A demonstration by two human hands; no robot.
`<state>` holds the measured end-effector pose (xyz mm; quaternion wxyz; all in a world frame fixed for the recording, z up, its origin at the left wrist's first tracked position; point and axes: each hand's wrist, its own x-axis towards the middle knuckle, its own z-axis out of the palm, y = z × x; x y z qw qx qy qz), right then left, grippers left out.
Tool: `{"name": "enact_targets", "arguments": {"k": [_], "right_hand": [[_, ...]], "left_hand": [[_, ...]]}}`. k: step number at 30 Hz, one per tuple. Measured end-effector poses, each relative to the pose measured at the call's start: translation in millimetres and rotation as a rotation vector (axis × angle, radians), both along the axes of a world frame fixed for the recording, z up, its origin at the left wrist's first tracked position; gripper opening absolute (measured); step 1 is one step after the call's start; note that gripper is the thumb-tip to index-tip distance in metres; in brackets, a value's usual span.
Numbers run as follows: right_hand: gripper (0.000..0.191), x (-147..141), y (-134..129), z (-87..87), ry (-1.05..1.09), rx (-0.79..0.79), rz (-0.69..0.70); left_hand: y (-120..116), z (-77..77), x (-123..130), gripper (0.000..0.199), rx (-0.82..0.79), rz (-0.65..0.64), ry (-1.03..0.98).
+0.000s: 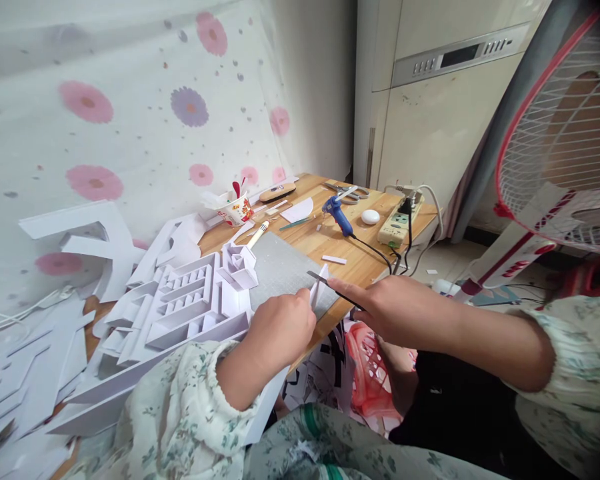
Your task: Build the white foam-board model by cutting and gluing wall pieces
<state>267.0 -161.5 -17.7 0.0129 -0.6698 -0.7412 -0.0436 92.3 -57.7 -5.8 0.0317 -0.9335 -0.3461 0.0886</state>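
Observation:
My left hand (285, 328) is closed on a small white foam-board piece (319, 285), which stands up over the grey cutting mat (275, 257). In my right hand (397, 300) is a dark, slim craft knife (347, 298), the forefinger stretched along it. Its blade lies against the upper part of the white piece. Left of my left hand spreads a white foam-board model (180, 300) with many small walls and steps. A little foam-board box (237, 265) sits at the model's right end, by the mat.
Behind the mat lie a blue glue gun (337, 215), scissors (350, 193), a brush (277, 192) and a paper cup (234, 208). A power strip (400, 223) with cords stands at the table's right end. A red-rimmed electric racket (510, 153) is at right; a pink basket (367, 370) is below.

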Motion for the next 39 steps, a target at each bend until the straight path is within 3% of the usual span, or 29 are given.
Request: {"name": "enact_targets", "arguments": {"k": [29,39], "right_hand": [[0.065,0,4,-8.5,-0.023,-0.147,0.018],[0.062,1,7,-14.5,0.021,-0.124,0.032]], "left_hand": [[-3,3.7,3,0.030,-0.018,0.015,0.026],[-4,6.2,4,0.029,-0.040,0.034,0.021]]}}
